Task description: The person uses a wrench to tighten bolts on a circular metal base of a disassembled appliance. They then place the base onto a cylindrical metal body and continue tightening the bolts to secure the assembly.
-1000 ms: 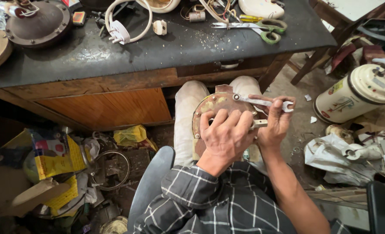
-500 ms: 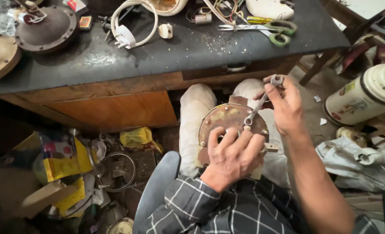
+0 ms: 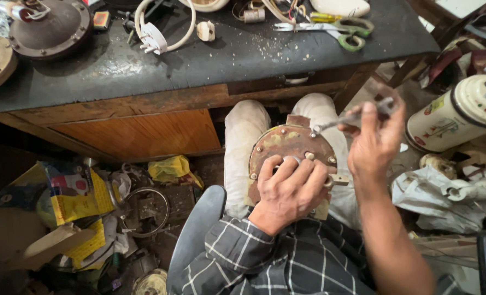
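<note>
A rusty round metal plate (image 3: 286, 145) with bolts around its rim rests on my lap. My left hand (image 3: 287, 191) presses down on its near half, fingers spread over it. My right hand (image 3: 375, 139) grips a grey metal wrench (image 3: 348, 120) by the handle; the wrench's far end sits on a bolt at the plate's upper right rim. A small stub sticks out from the plate's right side by my left hand.
A dark workbench (image 3: 199, 60) stands in front with a white cord and plug (image 3: 155, 33), green-handled scissors (image 3: 344, 30) and a round metal cover (image 3: 46, 27). A cream cylindrical appliance (image 3: 456, 112) lies at right. Yellow packaging (image 3: 79, 202) and scrap litter the floor at left.
My right hand has swung the wrench from across the plate out to the upper right, handle now pointing right. My left hand stays on the plate. The view has shifted slightly.
</note>
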